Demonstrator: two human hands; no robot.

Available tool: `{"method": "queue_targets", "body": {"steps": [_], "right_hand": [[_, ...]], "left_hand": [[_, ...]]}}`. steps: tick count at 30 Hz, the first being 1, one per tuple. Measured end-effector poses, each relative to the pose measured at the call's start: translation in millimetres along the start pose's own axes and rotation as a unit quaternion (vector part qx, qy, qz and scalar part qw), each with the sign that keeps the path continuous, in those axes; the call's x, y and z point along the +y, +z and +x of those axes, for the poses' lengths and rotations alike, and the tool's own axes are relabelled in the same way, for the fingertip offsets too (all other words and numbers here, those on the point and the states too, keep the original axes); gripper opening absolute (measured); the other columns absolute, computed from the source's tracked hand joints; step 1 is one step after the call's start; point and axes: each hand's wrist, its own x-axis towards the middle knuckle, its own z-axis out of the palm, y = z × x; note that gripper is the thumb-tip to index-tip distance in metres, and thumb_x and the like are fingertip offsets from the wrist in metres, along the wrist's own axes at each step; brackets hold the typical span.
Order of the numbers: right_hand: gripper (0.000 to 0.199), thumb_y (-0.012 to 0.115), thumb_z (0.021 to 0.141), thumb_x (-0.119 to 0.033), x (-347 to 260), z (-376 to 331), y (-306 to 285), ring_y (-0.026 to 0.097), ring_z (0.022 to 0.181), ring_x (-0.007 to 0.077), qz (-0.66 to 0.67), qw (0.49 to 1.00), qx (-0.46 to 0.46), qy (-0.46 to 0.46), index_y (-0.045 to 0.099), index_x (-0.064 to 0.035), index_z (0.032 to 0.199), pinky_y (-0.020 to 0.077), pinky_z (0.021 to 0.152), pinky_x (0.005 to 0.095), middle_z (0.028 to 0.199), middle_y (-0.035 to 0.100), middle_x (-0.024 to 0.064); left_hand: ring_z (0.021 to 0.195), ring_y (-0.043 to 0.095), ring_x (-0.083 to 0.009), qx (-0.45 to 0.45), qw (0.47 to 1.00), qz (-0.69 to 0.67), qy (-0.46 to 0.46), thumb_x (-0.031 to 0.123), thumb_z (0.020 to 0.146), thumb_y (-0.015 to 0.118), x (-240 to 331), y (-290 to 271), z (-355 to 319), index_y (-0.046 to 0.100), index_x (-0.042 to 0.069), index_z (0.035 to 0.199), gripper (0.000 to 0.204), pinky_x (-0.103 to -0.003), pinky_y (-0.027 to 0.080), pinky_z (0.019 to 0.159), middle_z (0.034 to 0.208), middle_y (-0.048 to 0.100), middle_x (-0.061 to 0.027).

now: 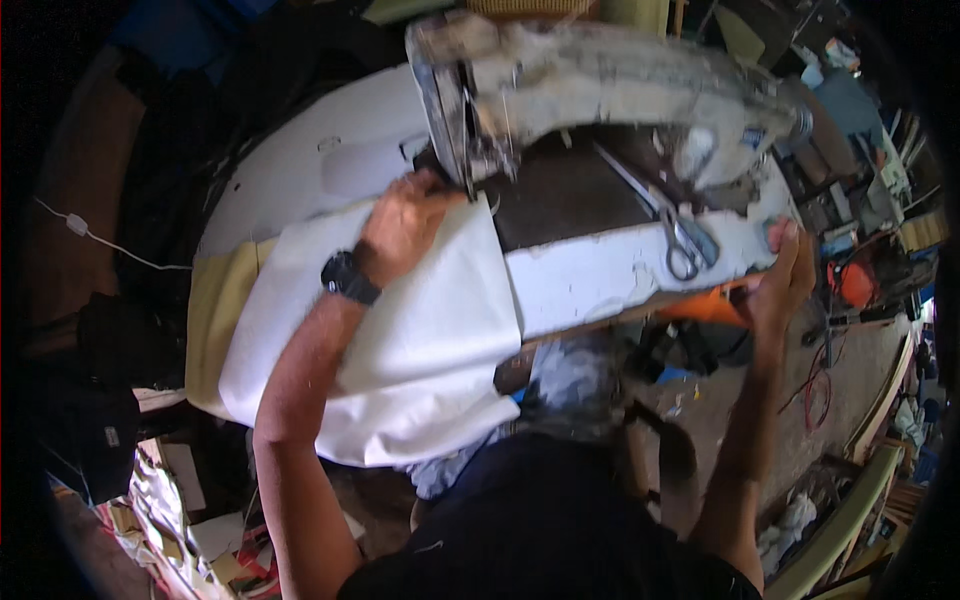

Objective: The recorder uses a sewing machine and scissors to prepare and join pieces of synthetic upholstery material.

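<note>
White table [600,275], scuffed and chipped along the near edge, with a darker bed plate under the sewing machine [600,75] at the far side. Scissors [680,235] flat on the table to the right, handles toward the near edge. Cluttered workshop all round: dark floor at left with a white cord [90,235], tools and an orange item [855,285] at the far right, wooden strips [850,500] at the near right. Stack of flat paper packages [200,520] at the near left, pale with red patches, print too small to tell. White cloth [420,340] spread from the needle down over the near table edge, yellow foam [215,310] just beside it on the left. Left hand [405,225], black watch [348,277] on the wrist, flat on the cloth's far edge by the needle, fingers curled and pressing down. Right hand [785,275] at the table's right end, fingers wrapped over the edge near the machine's wheel, gripping the rim as far as can be told.
</note>
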Motion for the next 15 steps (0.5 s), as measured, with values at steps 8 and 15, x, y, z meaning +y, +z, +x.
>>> {"method": "queue_targets", "body": {"steps": [8,15], "right_hand": [[0.036,0.071,0.1,-0.015,-156,-235,64,0.072,0.104,0.0257,0.385,0.844,-0.337,0.164,0.062,0.0019,0.131,0.0587,0.084,0.0377,0.116,0.073,0.0174],[0.027,0.075,0.097,-0.019,-160,-263,105,0.072,0.084,0.031,0.383,0.851,-0.33,0.143,0.069,0.0016,0.112,0.056,0.073,0.0388,0.096,0.073,0.0177]], "left_hand": [[0.112,0.064,-0.0325,0.023,0.987,0.157,-0.03,0.012,0.092,0.07,29,-31,-12,0.073,0.014,0.123,0.031,-0.045,0.048,0.097,0.116,0.069,-0.0085],[0.121,0.061,-0.0438,-0.017,0.881,0.329,-0.34,0.036,0.102,0.063,-39,-116,-171,0.059,0.004,0.142,0.052,-0.052,0.048,0.103,0.134,0.064,-0.0234]]}}
